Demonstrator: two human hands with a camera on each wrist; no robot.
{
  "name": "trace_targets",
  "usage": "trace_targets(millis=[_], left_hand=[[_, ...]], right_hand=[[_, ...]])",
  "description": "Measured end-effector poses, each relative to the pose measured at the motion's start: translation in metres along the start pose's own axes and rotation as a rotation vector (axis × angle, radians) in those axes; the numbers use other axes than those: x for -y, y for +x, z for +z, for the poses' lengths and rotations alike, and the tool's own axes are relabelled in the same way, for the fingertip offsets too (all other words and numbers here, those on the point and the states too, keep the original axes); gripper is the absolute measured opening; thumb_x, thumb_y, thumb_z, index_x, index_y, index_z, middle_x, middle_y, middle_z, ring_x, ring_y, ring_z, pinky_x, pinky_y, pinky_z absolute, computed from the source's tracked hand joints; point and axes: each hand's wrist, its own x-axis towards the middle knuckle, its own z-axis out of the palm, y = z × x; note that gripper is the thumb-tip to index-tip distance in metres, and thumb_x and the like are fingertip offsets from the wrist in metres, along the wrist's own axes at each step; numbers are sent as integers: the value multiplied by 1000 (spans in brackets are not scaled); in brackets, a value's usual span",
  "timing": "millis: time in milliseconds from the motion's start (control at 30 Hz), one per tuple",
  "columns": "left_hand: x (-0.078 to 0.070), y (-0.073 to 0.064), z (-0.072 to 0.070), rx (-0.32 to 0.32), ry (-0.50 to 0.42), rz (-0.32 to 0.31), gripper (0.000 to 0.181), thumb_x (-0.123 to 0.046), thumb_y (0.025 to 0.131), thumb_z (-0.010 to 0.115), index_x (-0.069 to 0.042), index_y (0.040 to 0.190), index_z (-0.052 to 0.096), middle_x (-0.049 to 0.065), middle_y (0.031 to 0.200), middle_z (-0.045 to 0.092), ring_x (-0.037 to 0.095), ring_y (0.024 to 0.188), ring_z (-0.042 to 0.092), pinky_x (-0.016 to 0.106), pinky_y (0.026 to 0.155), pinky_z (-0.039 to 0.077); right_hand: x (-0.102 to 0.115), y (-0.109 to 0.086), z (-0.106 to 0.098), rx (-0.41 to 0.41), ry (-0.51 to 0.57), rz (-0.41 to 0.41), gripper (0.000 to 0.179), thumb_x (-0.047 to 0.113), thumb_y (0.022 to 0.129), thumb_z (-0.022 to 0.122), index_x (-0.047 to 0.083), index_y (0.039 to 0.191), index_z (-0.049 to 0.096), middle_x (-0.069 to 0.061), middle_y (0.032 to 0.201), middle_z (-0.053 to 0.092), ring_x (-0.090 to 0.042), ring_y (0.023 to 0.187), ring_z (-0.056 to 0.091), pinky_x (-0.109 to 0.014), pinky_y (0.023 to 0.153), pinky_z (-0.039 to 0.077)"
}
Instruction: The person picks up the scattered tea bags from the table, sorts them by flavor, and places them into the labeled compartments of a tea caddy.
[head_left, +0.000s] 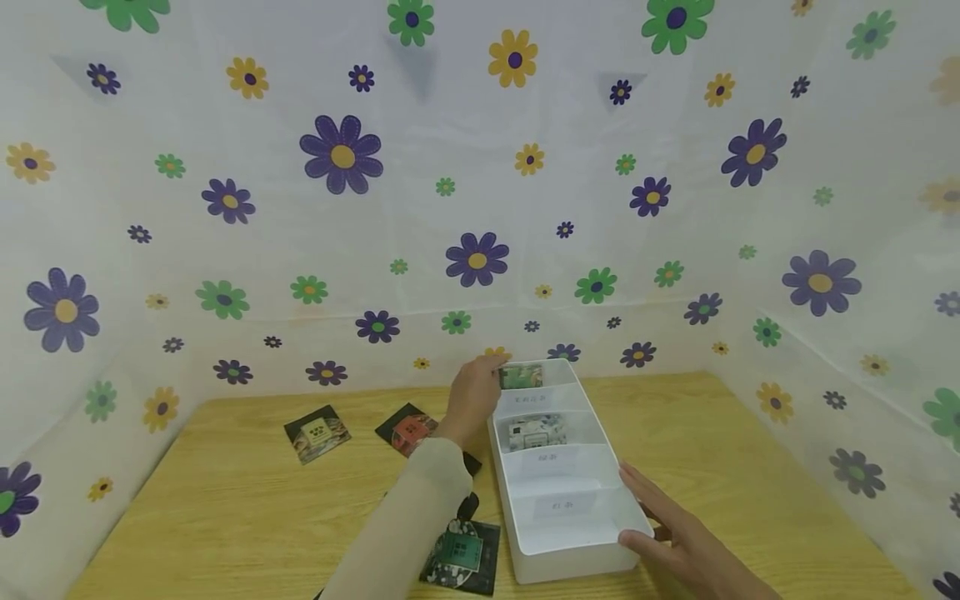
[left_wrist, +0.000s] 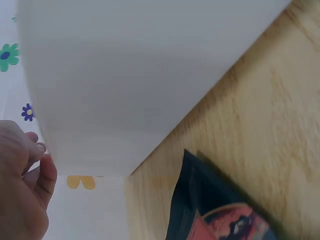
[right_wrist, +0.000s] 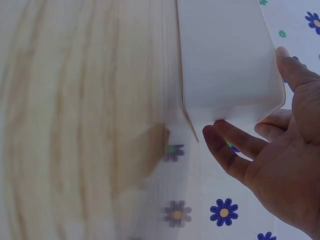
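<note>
A white divided storage box [head_left: 577, 575] with labelled compartments stands lengthwise on the table. My left hand [head_left: 474, 396] is at its far left corner, with fingers curled at the rim; the left wrist view shows the thumb and fingertips close together there. Next to those fingers, a green packet [head_left: 522, 377] lies in the far compartment. A pale patterned packet [head_left: 537, 431] sits in the compartment nearer to me. My right hand [head_left: 678, 533] holds the near right corner, thumb and fingers bent round it, also seen in the right wrist view.
Left of the box lie flat dark packets: one with a beige label [head_left: 317, 432], one with a red label [head_left: 408, 429] partly behind my left arm, and one with a green label [head_left: 459, 552]. Behind the wooden table [head_left: 247, 500] hangs a flower-patterned curtain [head_left: 420, 225].
</note>
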Motion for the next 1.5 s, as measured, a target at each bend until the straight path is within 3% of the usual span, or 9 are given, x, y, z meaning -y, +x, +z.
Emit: trace_targets(millis=[133, 233, 367, 467, 733, 867, 967, 1200, 1500], left_hand=[[7, -2, -7, 9, -82, -18, 37, -1, 106, 48, -3, 138, 65, 13, 137, 65, 26, 97, 67, 40, 88, 55], [12, -7, -15, -5, -126, -32, 35, -5, 107, 51, -4, 139, 65, 11, 135, 67, 25, 92, 65, 40, 82, 54], [18, -15, -27, -52, -165, -41, 34, -9, 107, 55, -4, 138, 65, 9, 129, 70, 27, 115, 66, 42, 84, 54], [23, -21, -39, -58, -195, -55, 34, -9, 107, 55, -3, 139, 64, 10, 125, 72, 27, 111, 66, 37, 72, 50], [38, -38, -76, -24, -167, -65, 35, -9, 106, 57, -1, 140, 62, 15, 123, 71, 33, 115, 66, 41, 81, 53], [52, -48, -94, 14, -182, -106, 40, -15, 108, 57, -5, 147, 57, 15, 130, 68, 33, 119, 64, 49, 91, 54], [65, -56, -108, 32, -186, -123, 44, -18, 108, 58, -6, 150, 54, 15, 133, 67, 34, 120, 64, 52, 96, 53], [92, -74, -144, 41, -147, -153, 47, -21, 108, 58, -5, 152, 50, 15, 137, 64, 37, 123, 63, 48, 85, 57], [123, -104, -182, 26, -139, -205, 51, -23, 111, 52, -1, 155, 43, 22, 146, 56, 43, 133, 53, 56, 106, 46]], right_hand=[[1, 1, 0, 5, -8, 8, 77, 23, 103, 66, -1, 162, 23, -30, 166, 17, 7, 124, 47, -24, 84, 54], [0, 2, 1, 13, -18, 6, 77, 22, 103, 66, -3, 162, 23, -32, 164, 18, 5, 123, 48, -25, 82, 54], [-5, 2, 1, 12, -30, -13, 76, 19, 103, 66, -5, 161, 24, -35, 162, 19, 6, 121, 48, -26, 78, 53], [-8, 2, 2, -4, -42, -60, 75, 15, 102, 67, -6, 160, 25, -35, 162, 21, 8, 120, 48, -26, 76, 53], [-18, 1, 3, -42, -51, -170, 73, 9, 101, 66, -8, 159, 25, 35, 156, 12, 11, 123, 45, -26, 74, 54], [-16, 1, 3, -36, -50, -153, 73, 10, 101, 66, -9, 159, 25, -5, 169, 20, 12, 124, 44, -26, 74, 54], [-10, 1, 2, -24, -40, -88, 74, 14, 102, 67, -7, 160, 25, -36, 161, 21, 11, 122, 45, -26, 75, 54], [-4, 1, 1, -11, -8, 15, 77, 21, 103, 66, -5, 161, 23, -35, 163, 17, 12, 118, 45, -25, 77, 53], [-6, 3, 4, 16, 43, -48, 76, 14, 103, 65, -8, 160, 20, -40, 161, 13, 16, 120, 41, -26, 77, 55]])
